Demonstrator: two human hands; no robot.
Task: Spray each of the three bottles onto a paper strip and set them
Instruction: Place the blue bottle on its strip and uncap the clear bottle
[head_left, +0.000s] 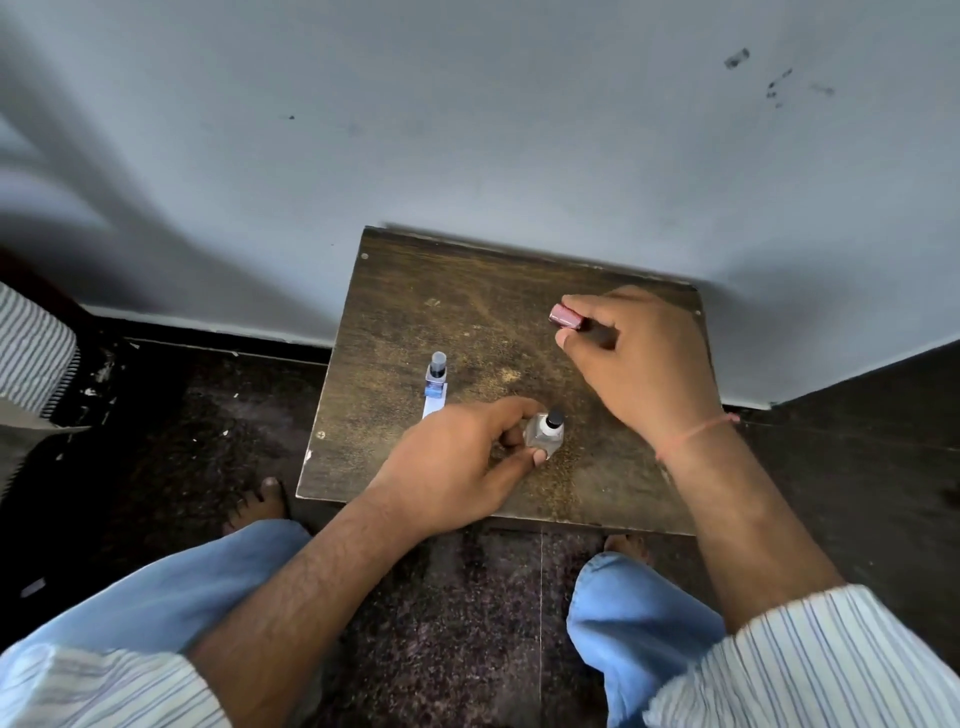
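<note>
The left hand (470, 457) is pinching the clear bottle (544, 435) between thumb and fingers – its grip closed round the glass, the bottle standing upright near the tabletop's (467, 322) six-o'clock edge. The right hand (639, 364) is gripping a pink bottle (567, 317) toward two o'clock. A blue bottle (435, 373) is standing on a paper strip (434, 402) at nine o'clock.

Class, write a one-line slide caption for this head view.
Left hand grips a clear bottle on the table; right hand holds a pink bottle.
</note>
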